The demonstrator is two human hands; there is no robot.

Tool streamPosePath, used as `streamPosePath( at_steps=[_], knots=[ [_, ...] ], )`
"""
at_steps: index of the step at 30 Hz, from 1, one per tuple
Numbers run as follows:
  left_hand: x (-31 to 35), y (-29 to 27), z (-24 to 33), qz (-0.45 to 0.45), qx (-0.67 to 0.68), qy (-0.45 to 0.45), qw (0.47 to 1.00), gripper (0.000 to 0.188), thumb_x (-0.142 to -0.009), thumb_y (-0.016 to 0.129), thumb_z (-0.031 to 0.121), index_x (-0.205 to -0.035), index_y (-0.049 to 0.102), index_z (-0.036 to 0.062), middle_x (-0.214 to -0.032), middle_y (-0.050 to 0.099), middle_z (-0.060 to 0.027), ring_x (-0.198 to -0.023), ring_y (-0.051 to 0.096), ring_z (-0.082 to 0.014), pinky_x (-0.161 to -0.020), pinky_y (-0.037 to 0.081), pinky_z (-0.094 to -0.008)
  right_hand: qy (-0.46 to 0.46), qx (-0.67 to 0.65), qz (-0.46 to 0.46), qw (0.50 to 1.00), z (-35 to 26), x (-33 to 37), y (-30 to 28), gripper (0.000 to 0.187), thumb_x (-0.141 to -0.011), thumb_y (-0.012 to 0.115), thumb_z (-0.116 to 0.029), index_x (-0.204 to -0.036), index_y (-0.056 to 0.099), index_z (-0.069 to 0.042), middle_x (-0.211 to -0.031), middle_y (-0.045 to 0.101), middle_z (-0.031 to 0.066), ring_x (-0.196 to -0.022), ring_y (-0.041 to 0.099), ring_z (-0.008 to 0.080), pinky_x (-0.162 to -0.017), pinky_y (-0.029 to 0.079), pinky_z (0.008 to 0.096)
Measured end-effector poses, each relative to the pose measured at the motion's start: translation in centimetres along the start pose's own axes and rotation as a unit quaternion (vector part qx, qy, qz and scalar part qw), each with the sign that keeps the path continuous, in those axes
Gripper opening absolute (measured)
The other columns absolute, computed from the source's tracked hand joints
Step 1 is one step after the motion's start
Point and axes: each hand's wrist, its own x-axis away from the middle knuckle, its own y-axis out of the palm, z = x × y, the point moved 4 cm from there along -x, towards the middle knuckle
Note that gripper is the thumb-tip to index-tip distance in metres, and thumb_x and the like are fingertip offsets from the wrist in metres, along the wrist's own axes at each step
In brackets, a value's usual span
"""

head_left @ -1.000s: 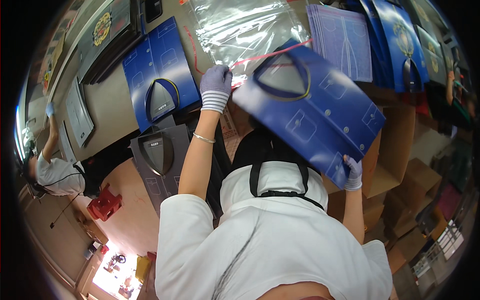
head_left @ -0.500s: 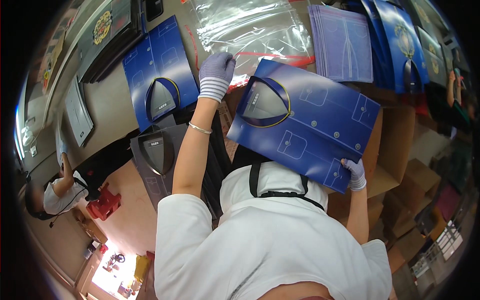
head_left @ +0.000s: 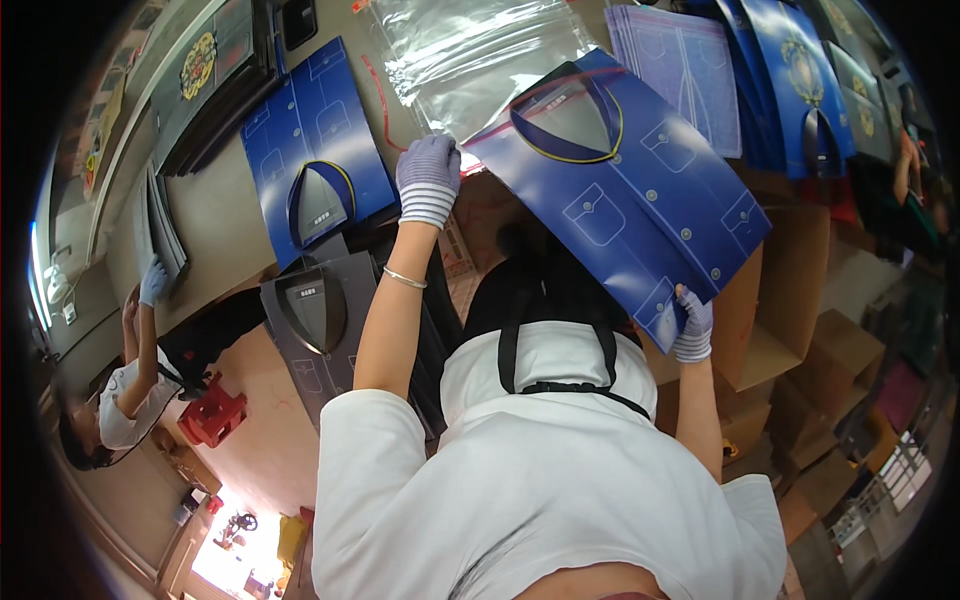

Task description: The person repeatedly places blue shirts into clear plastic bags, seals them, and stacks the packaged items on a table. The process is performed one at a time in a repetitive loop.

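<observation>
My right hand [head_left: 693, 325] grips the lower corner of a blue shirt-shaped cardboard sleeve [head_left: 650, 200], printed with pockets and buttons. Its dark collar end lies at the mouth of a clear plastic bag [head_left: 450, 70]. The bag's red strip crosses over the collar, so that end appears to be inside the bag. At the bag's near left corner my left hand [head_left: 428, 182] is closed, fingers curled at the bag's edge. Both hands wear lilac gloves with striped cuffs. Another blue shirt-shaped sleeve [head_left: 315, 130] lies on the table to the left.
Dark grey shirt-shaped sleeves [head_left: 320, 320] stand beside my left arm. Stacked bagged sleeves [head_left: 690, 75] and blue sleeves [head_left: 790, 90] lie far right. An open cardboard box [head_left: 785, 290] stands right of me. A black phone [head_left: 300, 22] lies at the back. A co-worker [head_left: 130, 390] is at left.
The blue sleeve has moved away from me and turned, its collar end now under the bag's red strip. My left hand has come slightly nearer. The co-worker's gloved hand has moved to a grey stack.
</observation>
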Motion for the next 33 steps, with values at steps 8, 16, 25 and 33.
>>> streamPosePath(
  at_steps=[8,16,25,33],
  knots=[
    [0.3,-0.4,1.0,0.074,0.095,-0.030,0.992,0.030,-0.072,0.066,0.022,-0.096,0.057,0.0062,-0.084,0.060,-0.0083,-0.083,0.057,-0.0276,-0.075,0.045,-0.0384,0.034,-0.003,-0.015,0.999,0.3,-0.2,-0.1,0.043,-0.070,0.065,-0.008,-0.111,0.052,-0.001,-0.099,0.057,0.0083,-0.087,0.057,0.0184,-0.080,0.047,0.0304],
    [-0.4,-0.4,0.9,0.091,0.053,0.052,0.993,0.007,-0.073,0.062,0.013,-0.075,0.061,0.0059,-0.078,0.057,-0.0113,-0.078,0.055,-0.0307,-0.070,0.044,-0.0406,0.015,-0.022,-0.024,0.999,0.5,-1.0,-0.1,0.041,-0.072,0.064,-0.007,-0.109,0.051,0.001,-0.096,0.058,0.0099,-0.084,0.058,0.0192,-0.078,0.048,0.0309],
    [1.5,-1.1,2.0,0.166,0.111,0.029,0.979,0.005,-0.073,0.061,0.009,-0.076,0.061,0.0052,-0.079,0.058,-0.0103,-0.077,0.055,-0.0296,-0.070,0.044,-0.0394,0.070,-0.045,0.026,0.996,1.5,0.6,1.1,0.028,-0.074,0.064,-0.010,-0.099,0.055,-0.001,-0.081,0.059,0.0062,-0.068,0.058,0.0153,-0.061,0.052,0.0285],
    [3.0,-1.5,4.5,0.204,0.081,0.107,0.970,0.013,-0.068,0.063,0.007,-0.081,0.062,0.0048,-0.082,0.059,-0.0097,-0.079,0.056,-0.0287,-0.071,0.043,-0.0386,0.029,-0.034,0.047,0.998,5.1,-0.1,0.3,0.025,-0.075,0.064,-0.009,-0.097,0.055,-0.002,-0.081,0.057,0.0052,-0.067,0.057,0.0156,-0.059,0.051,0.0285]
  ],
)
